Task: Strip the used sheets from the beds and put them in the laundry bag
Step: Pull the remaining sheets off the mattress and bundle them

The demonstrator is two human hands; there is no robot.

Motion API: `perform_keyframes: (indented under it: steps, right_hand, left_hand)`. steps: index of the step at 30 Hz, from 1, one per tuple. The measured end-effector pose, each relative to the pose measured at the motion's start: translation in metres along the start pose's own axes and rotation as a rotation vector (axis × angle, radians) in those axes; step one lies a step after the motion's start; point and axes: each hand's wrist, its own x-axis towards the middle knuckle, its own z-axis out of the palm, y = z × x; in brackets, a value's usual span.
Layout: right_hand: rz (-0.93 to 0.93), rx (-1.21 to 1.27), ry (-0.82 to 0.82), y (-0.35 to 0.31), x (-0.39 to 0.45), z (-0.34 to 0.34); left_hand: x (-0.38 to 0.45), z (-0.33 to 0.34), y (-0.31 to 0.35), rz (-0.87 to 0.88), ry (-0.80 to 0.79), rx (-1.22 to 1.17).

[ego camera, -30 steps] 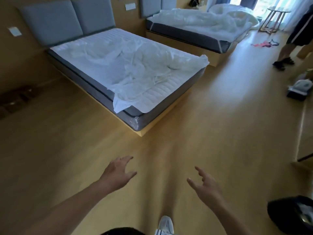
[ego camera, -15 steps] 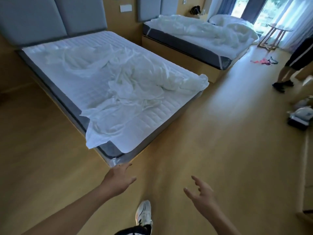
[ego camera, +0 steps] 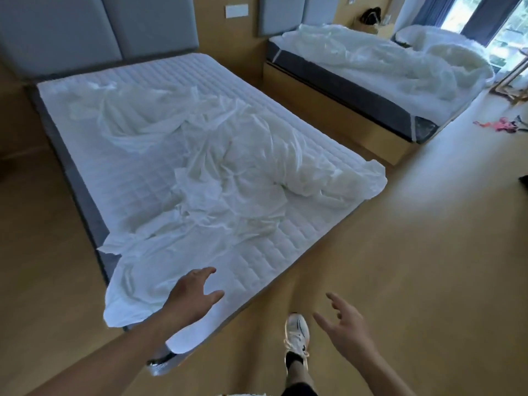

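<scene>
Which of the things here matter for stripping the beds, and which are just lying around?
Part of the job:
crumpled sheet on the near bed
bedding on the far bed
left hand
right hand

Just lying about:
pink clothes on the floor
dark bag by the wall

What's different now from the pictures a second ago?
The person walked up to the near bed, so it looks much closer. The left hand moved forward and is now over the foot corner of the crumpled sheet, fingers spread, with no grip on it yet. The right hand stayed open over the floor. The sheet itself lies as before, and the far bed is untouched.
</scene>
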Motion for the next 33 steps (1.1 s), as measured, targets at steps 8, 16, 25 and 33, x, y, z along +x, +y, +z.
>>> perform_keyframes:
  steps: [8, 16, 25, 33]
  right_hand:
    - [-0.107, -0.094, -0.167, -0.076, 0.214, -0.086]
    - [-0.153, -0.322, -0.245, -0.13, 0.363, -0.171]
    - [-0.067, -0.441, -0.221, -0.111, 0.453, -0.232]
    - [-0.044, -0.61, -0.37, -0.061, 0.636, -0.284]
  left_hand:
    - [0.136, -0.011, 0.079, -0.264, 0.017, -0.056]
    - [0.261, -0.033, 0.193, -0.192, 0.072, -0.175]
    - [0.381, 0.015, 0.26, -0.229, -0.148, -0.157]
    - [0.447, 0.048, 0.324, -0.426, -0.116, -0.212]
